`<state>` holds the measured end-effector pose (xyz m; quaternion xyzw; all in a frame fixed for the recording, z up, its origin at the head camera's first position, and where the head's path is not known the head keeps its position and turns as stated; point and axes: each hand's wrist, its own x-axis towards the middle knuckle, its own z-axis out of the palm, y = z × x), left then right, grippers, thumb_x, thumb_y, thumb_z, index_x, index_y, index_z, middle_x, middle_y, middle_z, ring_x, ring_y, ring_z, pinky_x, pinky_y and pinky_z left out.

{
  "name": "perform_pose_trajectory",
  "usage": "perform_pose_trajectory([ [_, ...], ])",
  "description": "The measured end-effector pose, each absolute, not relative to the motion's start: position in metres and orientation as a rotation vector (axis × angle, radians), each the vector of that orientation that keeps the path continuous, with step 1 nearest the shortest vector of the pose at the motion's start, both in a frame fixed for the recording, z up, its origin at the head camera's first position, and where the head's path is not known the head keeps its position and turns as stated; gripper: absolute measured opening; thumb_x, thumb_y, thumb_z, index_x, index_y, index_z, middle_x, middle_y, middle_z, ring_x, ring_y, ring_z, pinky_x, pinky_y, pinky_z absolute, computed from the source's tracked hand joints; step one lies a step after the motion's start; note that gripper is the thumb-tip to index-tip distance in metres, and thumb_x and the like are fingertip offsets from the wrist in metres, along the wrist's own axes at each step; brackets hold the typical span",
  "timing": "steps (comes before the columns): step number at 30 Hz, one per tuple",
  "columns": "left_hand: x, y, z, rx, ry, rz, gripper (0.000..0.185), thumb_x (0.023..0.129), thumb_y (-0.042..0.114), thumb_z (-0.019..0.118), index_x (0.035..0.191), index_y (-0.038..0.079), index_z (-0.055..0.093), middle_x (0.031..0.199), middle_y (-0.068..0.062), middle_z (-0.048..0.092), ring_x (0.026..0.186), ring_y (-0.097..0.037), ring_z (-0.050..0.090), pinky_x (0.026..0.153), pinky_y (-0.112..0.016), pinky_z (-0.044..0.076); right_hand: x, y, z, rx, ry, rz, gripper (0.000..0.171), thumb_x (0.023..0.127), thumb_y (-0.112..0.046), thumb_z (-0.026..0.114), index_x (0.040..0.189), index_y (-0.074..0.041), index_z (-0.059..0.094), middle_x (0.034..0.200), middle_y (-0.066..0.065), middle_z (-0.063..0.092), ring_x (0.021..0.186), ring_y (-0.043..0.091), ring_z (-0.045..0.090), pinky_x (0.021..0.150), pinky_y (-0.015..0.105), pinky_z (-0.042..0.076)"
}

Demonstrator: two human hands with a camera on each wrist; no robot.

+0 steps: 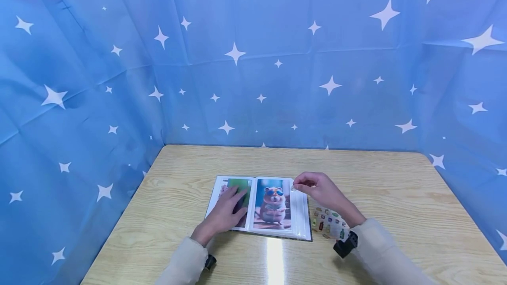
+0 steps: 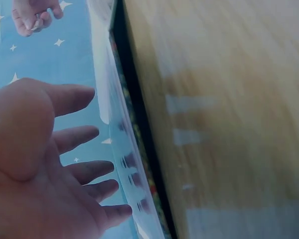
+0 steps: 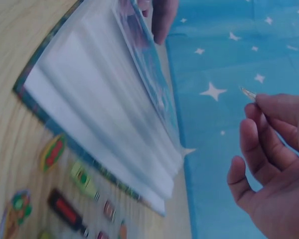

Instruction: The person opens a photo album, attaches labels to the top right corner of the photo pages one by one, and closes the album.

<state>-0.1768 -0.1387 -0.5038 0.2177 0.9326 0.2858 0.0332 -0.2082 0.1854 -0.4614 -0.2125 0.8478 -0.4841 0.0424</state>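
An open photo album [image 1: 304, 225] lies on the table, its right page showing a picture of a hamster in blue sunglasses [image 1: 272, 208]. My left hand [image 1: 222, 213] rests on the left page with fingers spread, partly hiding a green picture there. Above the right page's outer edge, my right hand [image 1: 321, 189] pinches a small, thin, pale piece [image 3: 248, 93] between thumb and forefinger. It resembles a sticker, but its design is too small to tell. Under the right forearm lies a clear sticker sheet [image 1: 321, 222] with food and bottle designs, partly covered by the arm.
The wooden table [image 1: 190, 166] extends around the album. A blue curtain with white stars [image 1: 277, 100] hangs behind and along both sides. Black straps with wrist cameras [image 1: 346, 244] sit on both wrists. Several album pages fan up at the right edge in the right wrist view.
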Motion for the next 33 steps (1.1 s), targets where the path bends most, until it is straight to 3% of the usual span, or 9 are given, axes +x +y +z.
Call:
perform_pose_trajectory([
  [5,-0.172,-0.143,-0.502,0.670,2.861,0.775,0.054,0.099,0.024,0.058,0.146,0.001,0.046,0.153,-0.035,0.029,0.145,-0.052,0.020,0.117,-0.065,0.016,-0.212,0.174,-0.459,-0.715,2.565,-1.494,0.012,0.096,-0.013,0.065,0.103,-0.005,0.072,0.097,0.013,0.071,0.086,0.038,0.064,0.069,0.026,0.053],
  [11,-0.169,-0.143,-0.500,0.618,2.829,0.696,0.055,0.102,0.030,0.053,0.149,0.006,0.043,0.157,-0.033,0.023,0.146,-0.053,0.012,0.117,-0.066,0.014,-0.217,0.158,-0.458,-0.700,2.546,-1.481,0.013,0.096,-0.012,0.065,0.104,-0.005,0.072,0.096,0.007,0.071,0.088,0.032,0.065,0.073,0.026,0.054],
  [19,-0.170,-0.142,-0.500,0.568,2.800,0.591,0.055,0.103,0.035,0.047,0.152,0.010,0.039,0.160,-0.028,0.019,0.148,-0.049,0.010,0.117,-0.066,0.013,-0.227,0.130,-0.454,-0.744,2.481,-1.472,0.013,0.098,-0.015,0.063,0.103,-0.006,0.072,0.097,0.013,0.069,0.085,0.033,0.062,0.071,0.027,0.053],
  [27,-0.173,-0.142,-0.497,0.550,2.766,0.529,0.057,0.104,0.040,0.045,0.154,0.014,0.037,0.162,-0.024,0.017,0.150,-0.045,0.009,0.116,-0.066,0.015,-0.242,0.103,-0.451,-0.775,2.527,-1.374,0.011,0.098,-0.017,0.063,0.100,-0.011,0.072,0.094,0.004,0.069,0.082,0.018,0.060,0.076,0.030,0.052],
  [33,-0.173,-0.142,-0.497,0.532,2.769,0.492,0.057,0.104,0.042,0.045,0.154,0.015,0.038,0.162,-0.022,0.018,0.150,-0.044,0.010,0.117,-0.065,0.016,-0.251,0.086,-0.445,-0.771,2.502,-1.370,0.012,0.099,-0.013,0.061,0.099,-0.008,0.072,0.097,0.012,0.070,0.082,0.018,0.059,0.078,0.035,0.051],
])
